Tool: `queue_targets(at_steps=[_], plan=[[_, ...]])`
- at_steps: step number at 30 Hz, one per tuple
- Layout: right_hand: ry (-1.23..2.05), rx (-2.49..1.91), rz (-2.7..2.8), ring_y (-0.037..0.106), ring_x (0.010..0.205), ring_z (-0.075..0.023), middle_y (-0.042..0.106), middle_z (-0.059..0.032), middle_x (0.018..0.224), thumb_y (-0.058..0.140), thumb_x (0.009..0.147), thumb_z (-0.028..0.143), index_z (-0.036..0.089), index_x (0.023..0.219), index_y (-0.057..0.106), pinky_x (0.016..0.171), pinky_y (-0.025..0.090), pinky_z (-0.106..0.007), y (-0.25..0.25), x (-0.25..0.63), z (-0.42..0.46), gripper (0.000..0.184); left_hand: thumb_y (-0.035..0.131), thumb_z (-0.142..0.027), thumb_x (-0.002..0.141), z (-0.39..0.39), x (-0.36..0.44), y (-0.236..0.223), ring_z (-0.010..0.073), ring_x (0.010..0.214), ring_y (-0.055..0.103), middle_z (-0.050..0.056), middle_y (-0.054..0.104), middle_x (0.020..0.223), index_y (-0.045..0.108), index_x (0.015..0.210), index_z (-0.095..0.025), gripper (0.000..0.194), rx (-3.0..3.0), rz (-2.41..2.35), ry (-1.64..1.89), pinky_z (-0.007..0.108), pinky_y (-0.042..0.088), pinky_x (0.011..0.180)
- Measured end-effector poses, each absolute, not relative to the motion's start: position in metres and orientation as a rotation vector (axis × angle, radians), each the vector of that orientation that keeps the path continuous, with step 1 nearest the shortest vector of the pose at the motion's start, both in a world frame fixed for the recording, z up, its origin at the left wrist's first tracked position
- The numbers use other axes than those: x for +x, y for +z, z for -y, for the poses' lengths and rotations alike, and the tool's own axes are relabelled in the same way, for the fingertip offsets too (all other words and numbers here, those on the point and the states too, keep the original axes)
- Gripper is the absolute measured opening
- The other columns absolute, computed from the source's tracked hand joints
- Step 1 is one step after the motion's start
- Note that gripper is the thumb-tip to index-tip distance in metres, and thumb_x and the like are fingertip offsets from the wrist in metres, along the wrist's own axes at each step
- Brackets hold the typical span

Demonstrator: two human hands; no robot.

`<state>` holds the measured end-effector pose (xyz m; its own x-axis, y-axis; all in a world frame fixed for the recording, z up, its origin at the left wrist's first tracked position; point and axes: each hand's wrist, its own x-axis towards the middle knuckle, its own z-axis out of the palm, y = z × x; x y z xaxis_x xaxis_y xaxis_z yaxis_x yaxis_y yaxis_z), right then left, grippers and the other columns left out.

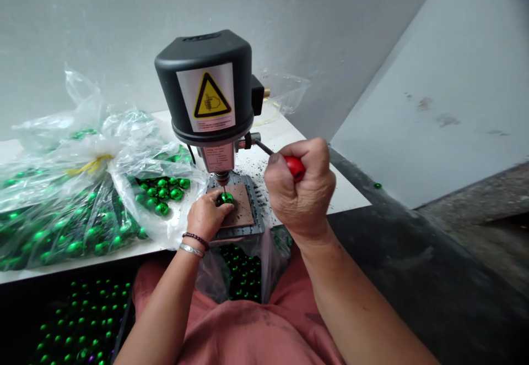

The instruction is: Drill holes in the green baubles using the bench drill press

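A black bench drill press (206, 84) with a yellow warning label stands on the white table. Between its thin bit and a brown board (243, 211) on the machine's base is a shiny green ball (226, 198). My left hand (206, 213) pinches this ball from the left side, with the thumb in front and fingers behind. The bit comes down to the top of the ball; whether it has entered cannot be seen. My right hand (303, 186) is wrapped round the red knob (295, 168) of the feed lever (264, 147), to the right of the drill.
Left of the drill, clear plastic bags (95, 161) full of green balls cover the white table (351, 202). Dark chips lie around the base. Below, an open bag (243, 271) and a dark container (82, 321) hold more balls. One ball (377, 185) is on the floor.
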<state>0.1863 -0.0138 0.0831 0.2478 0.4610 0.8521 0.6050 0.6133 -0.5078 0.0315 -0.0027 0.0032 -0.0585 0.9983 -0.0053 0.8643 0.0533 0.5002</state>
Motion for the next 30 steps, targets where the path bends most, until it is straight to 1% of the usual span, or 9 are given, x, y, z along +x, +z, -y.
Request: queue_targets(at_steps=[6, 11, 15, 19, 23, 25, 27, 29, 30], plan=[[-0.203, -0.973, 1.353, 0.040, 0.051, -0.0032, 0.043, 0.0065, 0.057, 0.051, 0.074, 0.017, 0.020, 0.074, 0.044, 0.051, 0.039, -0.017, 0.070, 0.184, 0.012, 0.008, 0.059, -0.043, 0.072, 0.004, 0.033, 0.005, 0.0238, 0.083, 0.062, 0.008, 0.070, 0.095, 0.066, 0.105, -0.023, 0.039, 1.881, -2.021, 0.477, 0.029, 0.042, 0.067], [-0.207, -0.935, 1.322, 0.043, 0.051, -0.0035, 0.049, 0.0058, 0.062, 0.051, 0.074, 0.015, 0.021, 0.078, 0.046, 0.050, 0.041, -0.018, 0.061, 0.181, 0.012, 0.008, 0.061, -0.042, 0.071, 0.004, 0.032, 0.002, 0.0231, 0.085, 0.062, 0.008, 0.069, 0.097, 0.064, 0.109, -0.025, 0.042, 1.856, -2.031, 0.494, 0.028, 0.043, 0.069], [-0.161, -0.899, 1.316, 0.049, 0.055, -0.0053, 0.051, 0.0044, 0.065, 0.049, 0.074, 0.014, 0.021, 0.082, 0.046, 0.053, 0.044, -0.020, 0.055, 0.180, 0.010, 0.011, 0.061, -0.042, 0.071, 0.004, 0.031, 0.000, 0.0234, 0.092, 0.061, 0.008, 0.068, 0.101, 0.064, 0.108, -0.025, 0.041, 1.867, -2.015, 0.519, 0.028, 0.043, 0.073], [-0.084, -0.863, 1.319, 0.050, 0.058, -0.0067, 0.050, 0.0034, 0.068, 0.047, 0.074, 0.014, 0.021, 0.085, 0.046, 0.055, 0.045, -0.023, 0.038, 0.180, 0.008, 0.013, 0.061, -0.041, 0.072, 0.004, 0.031, 0.000, 0.0246, 0.094, 0.061, 0.008, 0.068, 0.102, 0.064, 0.108, -0.024, 0.040, 1.869, -2.004, 0.544, 0.029, 0.043, 0.075], [0.005, -0.812, 1.316, 0.050, 0.057, -0.0075, 0.046, 0.0045, 0.065, 0.046, 0.075, 0.015, 0.021, 0.085, 0.044, 0.054, 0.045, -0.024, 0.027, 0.178, 0.008, 0.013, 0.061, -0.041, 0.071, 0.004, 0.031, -0.001, 0.0260, 0.093, 0.061, 0.010, 0.068, 0.102, 0.063, 0.109, -0.024, 0.042, 1.866, -2.004, 0.555, 0.031, 0.043, 0.074], [-0.023, -0.829, 1.285, 0.049, 0.056, -0.0068, 0.046, 0.0046, 0.065, 0.045, 0.076, 0.017, 0.021, 0.083, 0.044, 0.053, 0.044, -0.023, 0.036, 0.177, 0.007, 0.008, 0.061, -0.040, 0.071, 0.004, 0.031, -0.002, 0.0256, 0.091, 0.061, 0.009, 0.069, 0.099, 0.063, 0.109, -0.024, 0.042, 1.867, -1.997, 0.564, 0.031, 0.043, 0.073], [-0.121, -0.884, 1.242, 0.047, 0.054, -0.0056, 0.047, 0.0040, 0.066, 0.046, 0.078, 0.019, 0.020, 0.078, 0.045, 0.052, 0.041, -0.021, 0.057, 0.176, 0.004, 0.002, 0.062, -0.038, 0.070, 0.003, 0.031, -0.003, 0.0239, 0.089, 0.062, 0.008, 0.069, 0.095, 0.064, 0.106, -0.024, 0.038, 1.860, -1.979, 0.581, 0.030, 0.043, 0.073], [-0.218, -0.936, 1.236, 0.044, 0.055, -0.0052, 0.045, 0.0037, 0.063, 0.048, 0.078, 0.021, 0.019, 0.073, 0.045, 0.052, 0.039, -0.020, 0.085, 0.177, -0.001, 0.006, 0.063, -0.036, 0.069, 0.003, 0.030, -0.005, 0.0219, 0.087, 0.062, 0.006, 0.069, 0.094, 0.065, 0.102, -0.024, 0.035, 1.837, -1.954, 0.619, 0.029, 0.043, 0.073], [-0.194, -0.972, 1.248, 0.042, 0.055, -0.0052, 0.044, 0.0038, 0.061, 0.048, 0.079, 0.023, 0.019, 0.071, 0.044, 0.053, 0.038, -0.020, 0.099, 0.177, -0.005, 0.010, 0.063, -0.035, 0.068, 0.005, 0.029, -0.005, 0.0208, 0.085, 0.062, 0.005, 0.069, 0.093, 0.065, 0.101, -0.023, 0.035, 1.813, -1.941, 0.645, 0.028, 0.044, 0.073]])
